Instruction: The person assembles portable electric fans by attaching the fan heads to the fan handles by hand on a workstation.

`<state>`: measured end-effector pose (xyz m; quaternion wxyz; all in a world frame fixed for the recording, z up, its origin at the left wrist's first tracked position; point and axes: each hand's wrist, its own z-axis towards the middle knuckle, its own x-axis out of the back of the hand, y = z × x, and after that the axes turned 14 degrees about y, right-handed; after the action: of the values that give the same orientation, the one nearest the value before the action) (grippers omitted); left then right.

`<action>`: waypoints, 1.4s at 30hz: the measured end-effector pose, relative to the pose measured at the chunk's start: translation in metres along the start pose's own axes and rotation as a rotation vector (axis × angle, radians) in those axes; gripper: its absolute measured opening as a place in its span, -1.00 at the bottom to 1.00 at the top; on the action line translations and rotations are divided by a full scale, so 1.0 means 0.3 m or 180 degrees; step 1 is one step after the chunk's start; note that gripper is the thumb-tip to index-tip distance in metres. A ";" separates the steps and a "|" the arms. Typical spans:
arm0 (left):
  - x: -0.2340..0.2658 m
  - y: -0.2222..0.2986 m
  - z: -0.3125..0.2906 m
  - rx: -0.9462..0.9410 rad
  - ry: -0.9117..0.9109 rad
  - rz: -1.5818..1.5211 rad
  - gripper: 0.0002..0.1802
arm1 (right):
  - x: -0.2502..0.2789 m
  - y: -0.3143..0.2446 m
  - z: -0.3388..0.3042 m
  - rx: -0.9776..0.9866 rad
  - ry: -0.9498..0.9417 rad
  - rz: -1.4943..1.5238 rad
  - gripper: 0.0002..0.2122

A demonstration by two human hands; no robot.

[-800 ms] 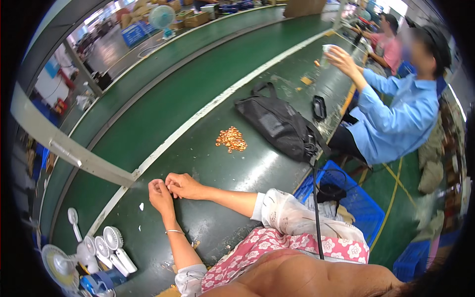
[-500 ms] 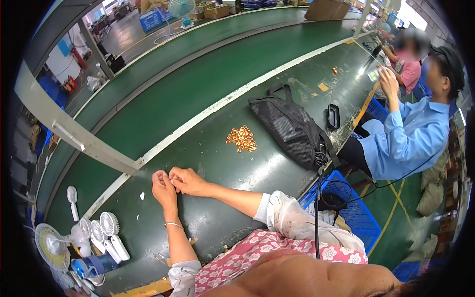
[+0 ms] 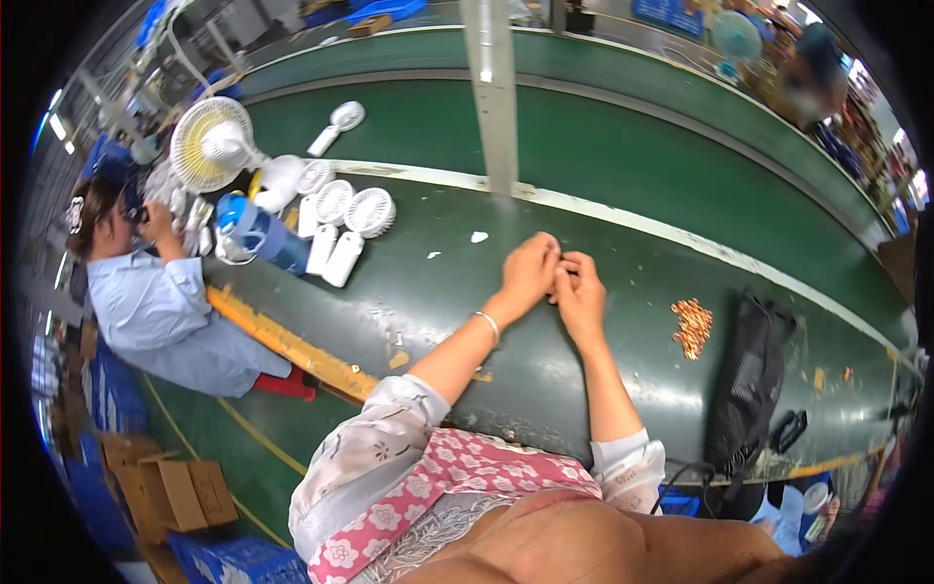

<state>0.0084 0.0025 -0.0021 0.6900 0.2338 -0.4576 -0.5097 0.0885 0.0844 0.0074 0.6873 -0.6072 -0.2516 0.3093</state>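
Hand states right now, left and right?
Left hand: fingers curled; can't tell if fully closed or holding anything.
Right hand: fingers bent in at the left hand's fingertips; any held item can't be made out.

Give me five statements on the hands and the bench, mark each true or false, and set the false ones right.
1. The left hand and the right hand are close together over the green table. True.
2. The pile of small copper-coloured parts lies to the left of both hands. False: it lies to the right of them.
3. The black bag lies to the right of that pile. True.
4. The cluster of small white fans is beside the black bag. False: it is on the far side of the hands, to their left.
5. There is a bracelet on the left wrist. True.
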 end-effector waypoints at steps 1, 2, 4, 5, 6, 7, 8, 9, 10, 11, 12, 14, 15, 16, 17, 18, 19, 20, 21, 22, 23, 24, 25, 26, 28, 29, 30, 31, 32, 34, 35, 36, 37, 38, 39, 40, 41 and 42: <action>0.004 0.010 0.002 -0.0043 -0.0012 0.0079 -0.89 | 0.001 0.006 0.006 0.0061 -0.0027 -0.0045 -0.86; 0.016 0.014 0.009 -0.0060 -0.0045 0.0115 -0.88 | -0.004 0.010 0.011 0.0069 -0.0078 -0.0016 -0.86; 0.033 0.019 0.014 -0.0059 -0.0072 0.0141 -0.88 | -0.005 -0.004 0.013 0.0066 -0.0249 -0.0196 -0.87; 0.039 0.021 0.017 -0.0038 -0.0063 0.0160 -0.87 | -0.012 -0.009 0.013 0.0069 -0.0263 -0.0200 -0.87; 0.038 0.025 0.019 -0.0024 -0.0073 0.0167 -0.87 | -0.014 -0.018 0.013 0.0080 -0.0245 -0.0207 -0.87; 0.036 0.029 0.020 -0.0022 -0.0081 0.0153 -0.87 | -0.012 -0.023 0.013 0.0089 -0.0224 -0.0216 -0.87; 0.035 0.032 0.019 -0.0044 -0.0068 0.0148 -0.87 | -0.008 -0.024 0.012 0.0088 -0.0213 -0.0230 -0.87; 0.033 0.030 0.022 -0.0070 -0.0046 0.0150 -0.88 | -0.008 -0.025 0.014 0.0100 -0.0216 -0.0224 -0.87; 0.031 0.030 0.023 -0.0070 -0.0046 0.0142 -0.88 | -0.008 -0.025 0.016 0.0111 -0.0220 -0.0219 -0.87; 0.028 0.029 0.022 -0.0052 -0.0060 0.0115 -0.88 | -0.007 -0.022 0.016 0.0115 -0.0219 -0.0225 -0.87; 0.026 0.026 0.023 -0.0040 -0.0071 0.0090 -0.88 | -0.007 -0.017 0.017 0.0134 -0.0217 -0.0244 -0.87; 0.023 0.020 0.022 -0.0084 -0.0031 0.0079 -0.89 | -0.007 -0.013 0.019 0.0160 -0.0219 -0.0264 -0.87; 0.021 0.020 0.020 -0.0124 -0.0006 0.0071 -0.89 | -0.005 -0.013 0.018 0.0146 -0.0224 -0.0269 -0.87; 0.020 0.020 0.021 -0.0125 -0.0009 0.0067 -0.89 | -0.004 -0.013 0.019 0.0132 -0.0230 -0.0274 -0.87; 0.018 0.020 0.021 -0.0132 -0.0015 0.0069 -0.90 | -0.004 -0.013 0.019 0.0133 -0.0226 -0.0274 -0.87; 0.019 0.019 0.022 -0.0135 -0.0017 0.0073 -0.90 | -0.006 -0.015 0.018 0.0140 -0.0214 -0.0268 -0.87; 0.020 0.018 0.023 -0.0133 -0.0014 0.0073 -0.90 | -0.009 -0.017 0.017 0.0147 -0.0202 -0.0261 -0.87; 0.021 0.017 0.025 -0.0129 -0.0018 0.0077 -0.90 | -0.011 -0.019 0.018 0.0147 -0.0206 -0.0261 -0.87; 0.021 0.017 0.023 -0.0122 -0.0028 0.0086 -0.90 | -0.011 -0.021 0.017 0.0122 -0.0189 -0.0249 -0.86; 0.022 0.017 0.023 -0.0116 -0.0031 0.0094 -0.90 | -0.012 -0.023 0.017 0.0098 -0.0174 -0.0236 -0.86; 0.022 0.017 0.025 -0.0119 -0.0034 0.0111 -0.90 | -0.013 -0.024 0.017 0.0089 -0.0178 -0.0233 -0.86; 0.023 0.019 0.026 -0.0123 -0.0033 0.0121 -0.90 | -0.012 -0.026 0.017 0.0123 -0.0196 -0.0256 -0.86; 0.026 0.021 0.025 -0.0118 -0.0031 0.0123 -0.90 | -0.012 -0.027 0.017 0.0158 -0.0215 -0.0279 -0.85; 0.029 0.024 0.024 -0.0137 -0.0029 0.0119 -0.90 | -0.011 -0.027 0.014 0.0155 -0.0222 -0.0279 -0.85; 0.030 0.023 0.021 -0.0155 -0.0023 0.0118 -0.90 | -0.010 -0.026 0.011 0.0177 -0.0233 -0.0302 -0.84; 0.030 0.023 0.017 -0.0157 -0.0024 0.0107 -0.90 | -0.009 -0.027 0.008 0.0174 -0.0239 -0.0302 -0.84; 0.031 0.022 0.017 -0.0162 -0.0022 0.0097 -0.90 | -0.009 -0.029 0.007 0.0177 -0.0240 -0.0308 -0.84; 0.032 0.021 0.014 -0.0158 -0.0019 0.0100 -0.90 | -0.009 -0.031 0.004 0.0177 -0.0240 -0.0317 -0.83; 0.032 0.020 0.010 -0.0166 -0.0015 0.0094 -0.90 | -0.008 -0.032 0.000 0.0171 -0.0244 -0.0321 -0.83; 0.025 0.017 0.010 -0.0172 -0.0027 0.0074 -0.90 | -0.004 -0.032 0.000 0.0137 -0.0220 -0.0330 -0.83; 0.019 0.013 0.013 -0.0209 -0.0015 0.0091 -0.89 | -0.004 -0.024 0.006 0.0124 -0.0207 -0.0346 -0.83; 0.006 0.010 0.011 -0.0233 -0.0030 0.0099 -0.89 | -0.002 -0.008 0.017 0.0197 -0.0228 -0.0317 -0.82; 0.010 0.016 0.005 -0.0181 -0.0106 0.0076 -0.89 | 0.008 0.000 0.008 0.0233 -0.0242 -0.0304 -0.82; 0.020 0.010 0.018 0.0012 -0.0104 -0.0073 -0.89 | 0.004 0.006 0.005 0.0158 -0.0196 -0.0357 -0.82; 0.025 0.008 0.034 0.0203 -0.0120 -0.0247 -0.88 | -0.009 -0.001 0.008 0.0082 -0.0176 -0.0159 -0.81; 0.045 -0.010 0.066 0.0902 -0.0486 -0.0908 -0.73 | -0.018 -0.011 0.014 0.0027 -0.0164 0.0053 -0.80; 0.066 -0.037 0.103 0.1602 -0.0863 -0.1563 -0.58 | -0.014 -0.006 0.023 -0.0057 -0.0161 0.0113 -0.78; 0.089 -0.054 0.135 0.2227 -0.1227 -0.2938 -0.34 | -0.014 0.003 0.030 -0.0195 -0.0194 0.0356 -0.75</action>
<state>-0.0330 -0.0222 0.0148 0.1849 0.5243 -0.5660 -0.6087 0.0790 0.0877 0.0079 0.6421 -0.6313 -0.2475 0.3578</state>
